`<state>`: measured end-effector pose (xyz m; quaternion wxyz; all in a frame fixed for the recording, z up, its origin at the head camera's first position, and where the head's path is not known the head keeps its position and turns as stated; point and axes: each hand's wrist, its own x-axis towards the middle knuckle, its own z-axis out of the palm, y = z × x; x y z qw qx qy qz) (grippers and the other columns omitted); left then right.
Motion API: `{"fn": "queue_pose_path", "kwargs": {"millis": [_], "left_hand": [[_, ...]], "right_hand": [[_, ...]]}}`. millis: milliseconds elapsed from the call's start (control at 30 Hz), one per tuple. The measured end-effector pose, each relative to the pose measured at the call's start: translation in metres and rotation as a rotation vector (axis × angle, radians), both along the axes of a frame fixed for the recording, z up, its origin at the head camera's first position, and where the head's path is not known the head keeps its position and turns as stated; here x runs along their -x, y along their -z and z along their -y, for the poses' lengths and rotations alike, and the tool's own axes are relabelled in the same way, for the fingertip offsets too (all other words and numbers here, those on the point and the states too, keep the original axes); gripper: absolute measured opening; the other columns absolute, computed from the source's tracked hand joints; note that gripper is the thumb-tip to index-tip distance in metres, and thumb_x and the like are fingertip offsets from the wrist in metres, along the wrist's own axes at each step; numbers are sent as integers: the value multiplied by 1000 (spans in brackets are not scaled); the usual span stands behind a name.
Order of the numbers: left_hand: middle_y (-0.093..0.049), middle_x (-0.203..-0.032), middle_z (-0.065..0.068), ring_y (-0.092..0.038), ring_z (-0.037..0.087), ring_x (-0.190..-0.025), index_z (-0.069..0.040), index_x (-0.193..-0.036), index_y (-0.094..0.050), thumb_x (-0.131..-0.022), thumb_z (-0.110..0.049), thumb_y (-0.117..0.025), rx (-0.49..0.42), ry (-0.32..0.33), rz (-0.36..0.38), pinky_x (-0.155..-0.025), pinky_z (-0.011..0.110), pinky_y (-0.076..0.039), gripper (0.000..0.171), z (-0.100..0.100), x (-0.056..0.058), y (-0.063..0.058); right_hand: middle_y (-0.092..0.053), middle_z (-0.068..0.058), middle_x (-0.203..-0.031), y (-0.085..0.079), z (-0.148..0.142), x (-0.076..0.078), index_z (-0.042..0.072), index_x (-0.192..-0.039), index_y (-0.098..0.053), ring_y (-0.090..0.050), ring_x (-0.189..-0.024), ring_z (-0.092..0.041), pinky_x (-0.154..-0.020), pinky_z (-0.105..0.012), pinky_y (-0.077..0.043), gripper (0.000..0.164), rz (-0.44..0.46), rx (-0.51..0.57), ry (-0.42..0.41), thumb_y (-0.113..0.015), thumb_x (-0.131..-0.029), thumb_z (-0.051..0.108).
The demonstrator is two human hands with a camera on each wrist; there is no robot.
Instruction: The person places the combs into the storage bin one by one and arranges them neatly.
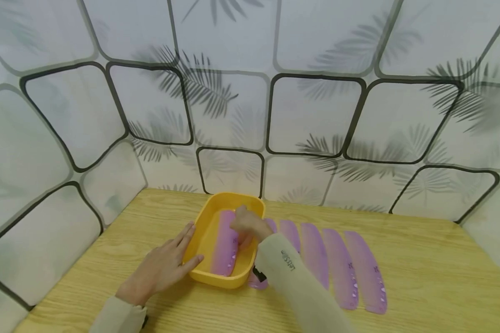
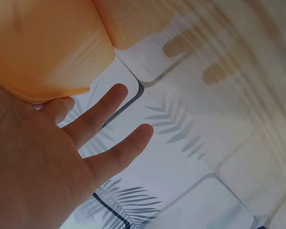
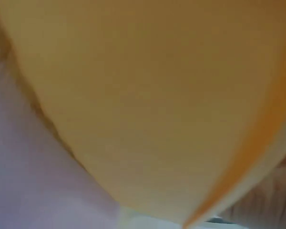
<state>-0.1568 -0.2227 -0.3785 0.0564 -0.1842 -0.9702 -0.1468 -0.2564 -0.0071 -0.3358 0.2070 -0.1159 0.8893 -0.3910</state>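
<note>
A yellow plastic box, oblong with rounded corners, stands on the table. Inside it is a long purple comb, its spine marked with small pale hearts. My right hand reaches into the box and grips this comb near its far end with curled fingers; part of the grip is hidden behind the hand. At the box's left side, my left hand touches the rim with fingers straight and spread. The left wrist view shows the box against the thumb side of that hand.
Several more purple combs lie side by side on the wooden table, right of the box. My right forearm covers some of them. A patterned cloth with leaf prints rises behind the table and along its left side.
</note>
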Motion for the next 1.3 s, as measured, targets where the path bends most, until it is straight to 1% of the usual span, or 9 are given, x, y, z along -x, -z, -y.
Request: {"fn": "queue_pose_path", "kwargs": {"millis": [67,133,200,367,467,700,967,1167,1300], "left_hand": [[-33,-160,23,-54,50,-124,8,-155,-32,-104,-48,-50,1,0,-10,-98,60,-48,77,0,0,0],[-33,-160,23,-54,50,-124,7,-155,-32,-104,-49,-50,1,0,-13,-98,60,-48,77,0,0,0],[-33,-160,23,-54,50,-124,7,-155,-32,-104,-49,-50,0,0,-10,-98,60,-48,78,0,0,0],[-32,-160,23,-52,50,-126,7,-155,-32,-104,-49,-50,2,-1,-6,-100,61,-46,77,2,-2,0],[-32,-160,23,-52,50,-127,7,-154,-33,-104,-49,-50,3,-3,-11,-101,61,-46,77,4,-3,-1],[-31,-160,23,-52,51,-126,8,-155,-31,-104,-49,-49,-9,10,0,-100,62,-46,78,3,-2,0],[-32,-160,24,-52,49,-127,8,-155,-32,-104,-49,-50,-15,14,-9,-99,61,-47,78,1,-1,1],[-32,-160,24,-52,49,-127,7,-155,-32,-104,-49,-50,-14,11,-9,-100,60,-47,78,0,-1,1],[-31,-160,23,-52,50,-127,7,-155,-31,-104,-49,-50,-12,4,-3,-101,60,-46,78,0,-1,0]], "right_hand": [[-51,-34,-130,3,1,0,-17,-147,-26,-72,-77,-35,-62,-37,-62,55,96,116,32,-51,-102,3],[-52,-34,-127,7,1,0,-16,-142,-32,-73,-80,-39,-64,-37,-62,49,169,214,59,-52,-102,3],[-54,-30,-121,8,-1,0,-14,-141,-33,-72,-86,-41,-69,-38,-62,46,235,294,69,-51,-102,2],[-50,-37,-133,-6,-17,2,-12,-153,-19,-69,-100,-46,-78,-43,-62,62,279,432,84,-48,-101,0],[-46,-39,-138,-16,-32,4,-10,-154,-19,-67,-103,-48,-80,-47,-61,62,270,502,96,-50,-101,-1],[-46,-40,-138,-25,-70,8,-11,-151,-25,-66,-106,-49,-82,-50,-60,60,242,576,82,-54,-100,1],[-49,-37,-134,-21,-103,12,-9,-150,-28,-68,-104,-45,-84,-50,-59,53,249,631,113,-49,-103,2],[-48,-37,-135,-18,-118,11,-10,-150,-25,-65,-111,-48,-84,-49,-59,55,238,653,75,-49,-104,6],[-46,-39,-138,-15,-127,9,-11,-151,-23,-65,-111,-47,-84,-48,-59,57,227,651,50,-49,-104,7]]}}
